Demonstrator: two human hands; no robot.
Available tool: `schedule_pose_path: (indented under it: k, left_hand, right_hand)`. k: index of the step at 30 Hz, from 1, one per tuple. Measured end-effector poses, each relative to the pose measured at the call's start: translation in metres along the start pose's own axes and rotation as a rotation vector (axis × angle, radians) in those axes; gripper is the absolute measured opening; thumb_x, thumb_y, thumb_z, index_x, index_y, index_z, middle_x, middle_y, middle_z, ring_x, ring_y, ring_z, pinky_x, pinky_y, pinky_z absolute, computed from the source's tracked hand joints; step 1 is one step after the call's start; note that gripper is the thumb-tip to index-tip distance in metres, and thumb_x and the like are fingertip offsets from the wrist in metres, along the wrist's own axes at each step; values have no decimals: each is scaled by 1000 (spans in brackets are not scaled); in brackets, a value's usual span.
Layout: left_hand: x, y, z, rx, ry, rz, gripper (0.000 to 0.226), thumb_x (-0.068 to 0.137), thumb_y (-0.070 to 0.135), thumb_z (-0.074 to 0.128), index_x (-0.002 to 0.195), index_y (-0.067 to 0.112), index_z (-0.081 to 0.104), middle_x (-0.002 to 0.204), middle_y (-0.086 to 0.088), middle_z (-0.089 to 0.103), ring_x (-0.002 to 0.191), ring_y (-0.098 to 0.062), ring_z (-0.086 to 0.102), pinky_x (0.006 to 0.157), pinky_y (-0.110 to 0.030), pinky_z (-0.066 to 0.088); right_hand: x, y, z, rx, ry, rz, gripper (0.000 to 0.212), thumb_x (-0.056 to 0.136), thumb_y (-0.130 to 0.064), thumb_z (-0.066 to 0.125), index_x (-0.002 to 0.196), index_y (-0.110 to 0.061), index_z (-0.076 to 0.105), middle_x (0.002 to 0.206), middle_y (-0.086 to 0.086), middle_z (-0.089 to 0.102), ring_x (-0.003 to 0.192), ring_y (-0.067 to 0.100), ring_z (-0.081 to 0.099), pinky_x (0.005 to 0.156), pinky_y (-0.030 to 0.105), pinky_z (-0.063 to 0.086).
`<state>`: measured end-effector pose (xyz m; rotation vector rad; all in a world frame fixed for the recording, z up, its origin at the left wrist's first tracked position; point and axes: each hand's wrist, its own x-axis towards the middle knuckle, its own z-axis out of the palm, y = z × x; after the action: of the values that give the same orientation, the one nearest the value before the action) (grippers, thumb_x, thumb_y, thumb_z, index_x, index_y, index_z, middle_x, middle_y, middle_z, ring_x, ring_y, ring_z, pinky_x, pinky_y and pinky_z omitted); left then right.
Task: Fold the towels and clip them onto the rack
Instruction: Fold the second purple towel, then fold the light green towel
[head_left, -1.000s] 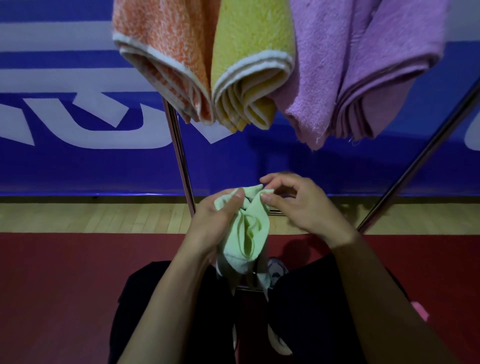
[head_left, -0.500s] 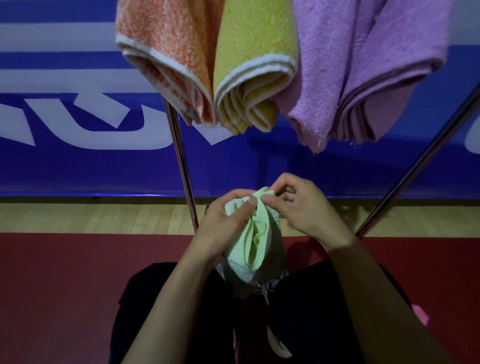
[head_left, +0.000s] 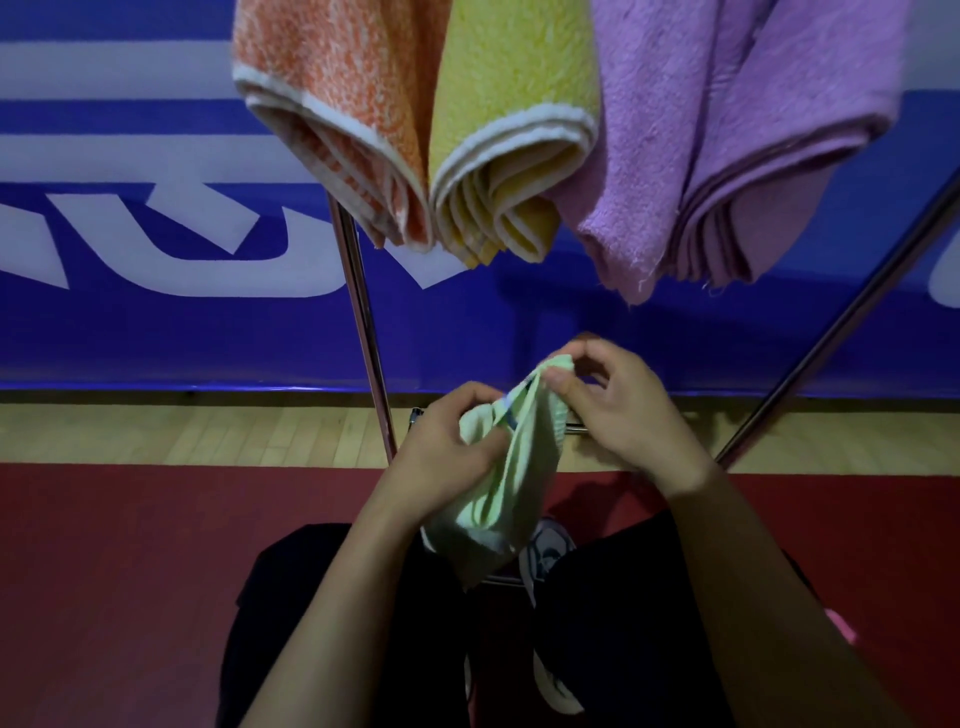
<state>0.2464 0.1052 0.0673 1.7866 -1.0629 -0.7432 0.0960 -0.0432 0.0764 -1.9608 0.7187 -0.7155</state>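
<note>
A small pale green towel (head_left: 511, 488) hangs bunched between my hands at the middle of the view. My left hand (head_left: 447, 447) grips its upper left part with curled fingers. My right hand (head_left: 618, 415) pinches its top corner between thumb and fingers, a little higher. Above, three folded towels hang from the rack: an orange towel (head_left: 343, 104), a yellow towel (head_left: 509, 119) and a purple towel (head_left: 727, 135). The clips and the top rail lie out of view.
Two chrome rack legs slope down, the left rack leg (head_left: 363, 322) and the right rack leg (head_left: 831, 332). A blue banner (head_left: 156, 322) runs behind them. Wooden flooring (head_left: 208, 431) and a red mat (head_left: 130, 571) lie below, with my dark-trousered legs and shoes at the bottom.
My right hand has lifted the towel's corner up and to the right. My left hand has shifted its grip lower on the cloth, which now stretches diagonally.
</note>
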Motion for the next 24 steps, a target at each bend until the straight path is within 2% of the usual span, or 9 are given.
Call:
schedule_pose_path:
  k: [5,9,11,13,15,17,19,21,24]
  left_hand:
    - [11,-15,-7,264,12,-151,7,87,34,71,86,28,67,80,6,77,73,-10,73,79,-35,61]
    - [11,-15,-1,255,-189,-174,24,84,44,70,89,21,64,86,2,76,73,-12,72,81,-37,62]
    - [10,-19,8,331,-272,-162,31,79,56,68,93,28,66,91,7,75,81,-9,71,83,-37,61]
    - [10,-21,13,416,-388,-167,41,77,60,72,109,34,67,106,11,73,94,-8,69,86,-33,58]
    - [11,-21,13,505,-495,-206,53,76,56,75,123,33,66,118,8,71,107,-13,68,90,-31,55]
    - [12,-21,9,592,-567,-210,49,80,48,73,124,27,67,120,3,70,112,-19,67,89,-30,52]
    - [10,-20,2,623,-576,-224,34,83,42,73,115,32,66,118,1,71,111,-20,69,87,-29,52]
    - [6,-21,-8,689,-642,-273,35,87,37,74,121,38,62,124,0,70,111,-19,68,89,-30,53]
    - [1,-27,-25,858,-740,-381,32,98,23,68,128,29,60,134,-2,65,105,-15,61,85,-26,49]
  right_hand:
    - [-3,1,-11,35,7,-49,3,101,-25,66,98,-23,67,93,-1,74,95,12,73,93,40,59]
    - [-8,-3,-8,56,-41,-95,3,101,-21,65,98,-20,64,89,-9,69,91,11,71,88,32,58]
    - [-7,-6,-9,89,-22,-111,3,101,-19,65,98,-20,64,87,-13,69,90,7,70,85,24,54]
    - [-6,-8,-12,125,45,-120,7,101,-19,66,97,-25,64,88,-16,70,90,4,70,84,19,51]
    - [-7,-8,-16,158,116,-118,12,100,-18,67,96,-29,63,89,-15,71,90,4,70,83,18,51]
    - [-10,-6,-21,158,136,-101,10,101,-19,66,95,-27,63,87,-11,70,85,5,70,78,17,51]
    - [-11,-2,-27,146,146,-90,9,101,-19,65,95,-25,63,86,-9,69,82,6,69,75,18,51]
    - [-11,3,-35,151,184,-76,11,103,-16,63,95,-23,62,89,-6,69,85,6,67,79,20,52]
    - [-10,13,-52,220,311,3,14,104,-14,60,95,-24,60,96,-6,70,86,-5,68,83,15,51]
